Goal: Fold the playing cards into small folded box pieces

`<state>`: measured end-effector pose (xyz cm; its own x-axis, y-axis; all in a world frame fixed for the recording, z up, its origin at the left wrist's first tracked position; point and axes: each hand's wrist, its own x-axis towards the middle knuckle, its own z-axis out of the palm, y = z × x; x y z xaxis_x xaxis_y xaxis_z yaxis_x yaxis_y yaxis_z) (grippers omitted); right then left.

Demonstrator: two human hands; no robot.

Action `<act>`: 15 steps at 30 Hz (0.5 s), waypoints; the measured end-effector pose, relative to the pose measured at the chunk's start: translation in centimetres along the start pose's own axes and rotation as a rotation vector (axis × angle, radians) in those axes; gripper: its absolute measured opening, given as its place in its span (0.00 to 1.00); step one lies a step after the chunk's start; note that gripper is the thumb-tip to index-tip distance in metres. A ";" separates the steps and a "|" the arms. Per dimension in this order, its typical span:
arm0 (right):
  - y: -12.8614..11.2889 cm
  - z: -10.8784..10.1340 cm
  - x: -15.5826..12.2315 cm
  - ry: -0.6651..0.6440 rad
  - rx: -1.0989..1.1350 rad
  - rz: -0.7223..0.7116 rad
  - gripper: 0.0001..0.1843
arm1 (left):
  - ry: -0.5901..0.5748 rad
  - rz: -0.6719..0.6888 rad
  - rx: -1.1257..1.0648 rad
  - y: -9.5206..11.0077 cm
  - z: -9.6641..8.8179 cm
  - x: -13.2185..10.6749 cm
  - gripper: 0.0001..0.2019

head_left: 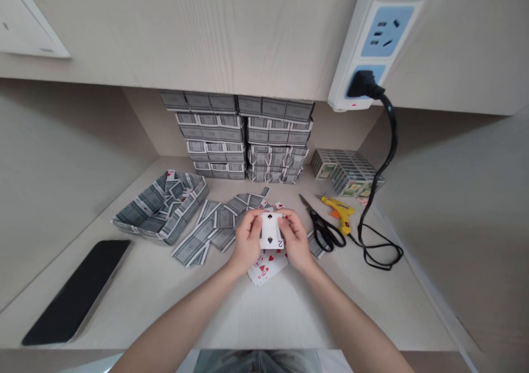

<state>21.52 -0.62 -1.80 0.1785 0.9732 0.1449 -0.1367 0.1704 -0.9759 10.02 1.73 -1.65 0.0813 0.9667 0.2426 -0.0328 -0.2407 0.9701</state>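
Note:
Both my hands hold one playing card (270, 231), a two of spades, face up above the desk. My left hand (247, 242) pinches its left edge and my right hand (294, 241) pinches its right edge. Under my hands lies a small pile of face-up cards (264, 268) with red hearts showing. Folded grey-backed cards (215, 227) lie spread on the desk just left of my hands.
Stacked folded-card blocks (239, 136) stand against the back wall, and a card tray (163, 207) sits at left. Black scissors (322, 227), a yellow glue gun (339, 212) with black cable (378, 246), more card blocks (347, 172), a phone (78, 290) and a power strip (374, 37) are nearby.

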 end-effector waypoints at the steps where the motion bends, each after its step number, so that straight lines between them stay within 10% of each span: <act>1: -0.2 0.0 0.0 0.003 0.000 0.007 0.10 | -0.003 0.004 0.007 0.1 0.0 0.0 0.09; 15: -0.5 0.2 0.2 -0.019 0.162 0.086 0.07 | 0.031 -0.009 0.004 -0.2 -0.4 0.5 0.07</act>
<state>21.46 -0.46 -1.28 0.1409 0.9878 0.0666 -0.3057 0.1074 -0.9460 9.71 2.31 -1.68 0.0508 0.9710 0.2337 -0.0281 -0.2325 0.9722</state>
